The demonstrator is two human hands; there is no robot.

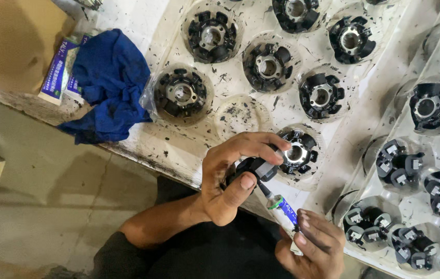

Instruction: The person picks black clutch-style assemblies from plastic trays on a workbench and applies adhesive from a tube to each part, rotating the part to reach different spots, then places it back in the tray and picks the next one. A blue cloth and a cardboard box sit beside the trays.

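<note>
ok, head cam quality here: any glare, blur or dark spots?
Head view: sharp overall, evenly lit; glare on the metal ring of the black part beside the left hand; right hand with the glue tube sits in dimmer light near the frame's bottom edge; clear plastic tray shows mild sheen.

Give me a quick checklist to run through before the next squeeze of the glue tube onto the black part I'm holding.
1. Left hand has a firm hold on the black part: ok, thumb and fingers wrap it.
2. Right hand holds the glue tube: ok, pinched near its lower end.
3. Nozzle meets the part: ok, the tip sits against its underside.
4. Glue already coming out: cannot tell, the tip is hidden.
5. Free pocket in the white tray for the part: ok, an empty pocket sits just above the left hand.
6. Blue rag within reach for wiping: ok, it lies on the bench edge to the left.
</note>
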